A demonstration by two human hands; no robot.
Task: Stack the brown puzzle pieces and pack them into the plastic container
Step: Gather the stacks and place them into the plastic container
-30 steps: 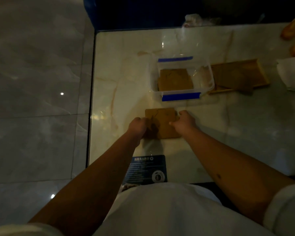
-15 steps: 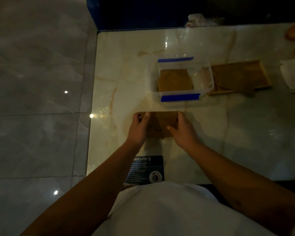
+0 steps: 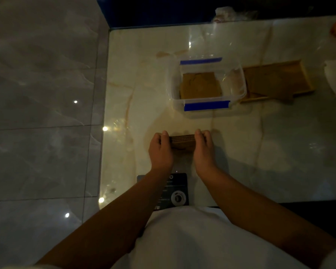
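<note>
Brown puzzle pieces (image 3: 182,141), stacked on edge on the marble table (image 3: 260,142), are being squeezed between your left hand (image 3: 160,150) and right hand (image 3: 204,150), near the plastic container (image 3: 239,78) already holding more brown pieces (image 3: 200,87).

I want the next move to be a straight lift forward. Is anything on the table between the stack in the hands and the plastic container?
Nothing visible. The stack of brown pieces, held between the left hand and right hand, faces bare tabletop up to the plastic container, which is open-topped and already holds brown pieces.
</note>
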